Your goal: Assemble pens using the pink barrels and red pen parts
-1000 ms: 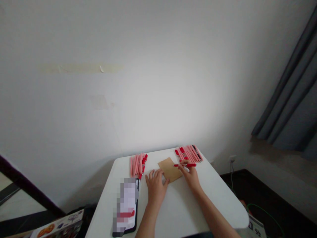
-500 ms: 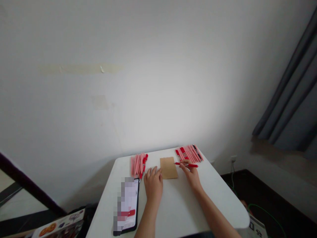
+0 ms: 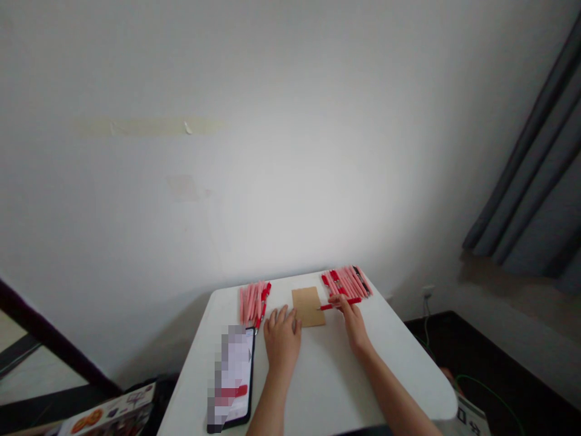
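Observation:
A small brown paper pad [image 3: 309, 306] lies in the middle of the white table [image 3: 329, 369]. My left hand [image 3: 281, 336] rests flat, its fingers apart, with the fingertips at the pad's left edge. In my right hand [image 3: 350, 315] is a red pen [image 3: 327, 307], pinched between the fingers. The pen's tip points left, over the pad's right side; whether it touches the paper I cannot tell. Several pink and red pens [image 3: 251, 303] lie in a pile beyond my left hand. Behind my right hand is a row of pink, red and black pens [image 3: 348, 281].
A phone [image 3: 233, 378], partly blurred out, lies on the table's left side. The white wall [image 3: 290, 151] rises behind the table. A grey curtain [image 3: 535, 200] hangs at the right. On the floor at lower left stands a printed box [image 3: 109, 415].
The red pen has tilted, its tip now lower and its back end slightly higher. My right hand has shifted a little. The pad has slid slightly left.

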Action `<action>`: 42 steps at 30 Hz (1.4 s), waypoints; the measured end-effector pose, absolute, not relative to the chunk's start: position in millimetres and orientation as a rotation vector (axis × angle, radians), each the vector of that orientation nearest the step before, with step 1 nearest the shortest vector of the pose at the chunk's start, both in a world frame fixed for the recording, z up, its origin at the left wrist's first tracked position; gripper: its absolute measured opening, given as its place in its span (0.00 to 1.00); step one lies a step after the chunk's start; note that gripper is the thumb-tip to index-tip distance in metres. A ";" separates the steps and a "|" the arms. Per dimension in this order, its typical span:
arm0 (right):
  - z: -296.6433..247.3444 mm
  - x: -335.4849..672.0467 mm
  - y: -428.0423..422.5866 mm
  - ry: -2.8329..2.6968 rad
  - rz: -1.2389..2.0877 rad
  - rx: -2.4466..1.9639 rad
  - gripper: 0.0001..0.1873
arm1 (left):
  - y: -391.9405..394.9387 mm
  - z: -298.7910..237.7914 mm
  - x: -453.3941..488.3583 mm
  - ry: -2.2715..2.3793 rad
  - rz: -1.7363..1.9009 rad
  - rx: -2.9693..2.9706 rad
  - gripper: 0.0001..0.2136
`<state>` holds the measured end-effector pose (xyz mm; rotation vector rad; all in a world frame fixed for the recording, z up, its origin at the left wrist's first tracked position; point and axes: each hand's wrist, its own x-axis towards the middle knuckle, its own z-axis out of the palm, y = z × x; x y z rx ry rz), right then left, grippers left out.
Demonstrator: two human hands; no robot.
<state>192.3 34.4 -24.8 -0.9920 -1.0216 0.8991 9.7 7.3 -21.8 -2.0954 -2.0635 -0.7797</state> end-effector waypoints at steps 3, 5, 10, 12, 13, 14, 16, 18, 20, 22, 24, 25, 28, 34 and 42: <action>-21.4 190.1 33.4 -0.876 1.052 -0.867 0.21 | 7.6 -22.7 9.0 -2.051 -0.785 -2.096 0.17; -18.5 189.0 33.6 -0.783 1.140 -0.775 0.19 | 7.8 -23.0 8.9 -2.045 -0.786 -2.099 0.17; -15.5 191.9 36.7 -0.730 1.251 -0.680 0.19 | 7.4 -24.2 9.2 -2.045 -0.780 -2.108 0.17; -14.5 194.7 36.4 -0.775 1.266 -0.683 0.24 | 7.2 -24.5 9.5 -2.043 -0.786 -2.107 0.17; -13.7 196.1 35.6 -0.800 1.270 -0.690 0.27 | 7.2 -24.4 9.6 -2.038 -0.792 -2.107 0.17; -12.6 197.4 34.3 -0.824 1.271 -0.698 0.30 | 7.2 -24.3 9.8 -2.034 -0.796 -2.109 0.18; -10.3 199.7 31.4 -0.859 1.267 -0.710 0.34 | 7.2 -23.8 10.0 -2.031 -0.800 -2.109 0.18; -8.5 201.5 28.7 -0.880 1.263 -0.719 0.34 | 7.2 -23.4 10.2 -2.031 -0.796 -2.105 0.18; -7.9 203.0 27.3 -0.878 1.279 -0.702 0.31 | 7.1 -23.4 10.3 -2.028 -0.793 -2.097 0.18; -8.1 204.3 27.0 -0.872 1.282 -0.682 0.30 | 7.2 -24.2 10.3 -2.020 -0.795 -2.094 0.18; -7.9 204.9 27.2 -0.879 1.253 -0.689 0.30 | 7.6 -25.6 10.1 -2.013 -0.803 -2.089 0.18; -7.5 204.9 27.4 -0.885 1.233 -0.702 0.30 | 7.8 -26.4 9.9 -2.009 -0.806 -2.088 0.18; -5.3 202.9 27.5 -0.878 1.217 -0.725 0.31 | 8.1 -27.5 9.8 -1.995 -0.806 -2.094 0.18; -9.2 198.7 31.8 -0.901 1.253 -0.711 0.32 | 7.5 -25.0 10.3 -2.015 -0.792 -2.092 0.18; -18.0 196.7 36.1 -0.735 1.318 -0.596 0.18 | 8.4 -28.3 8.8 -2.008 -0.830 -2.084 0.17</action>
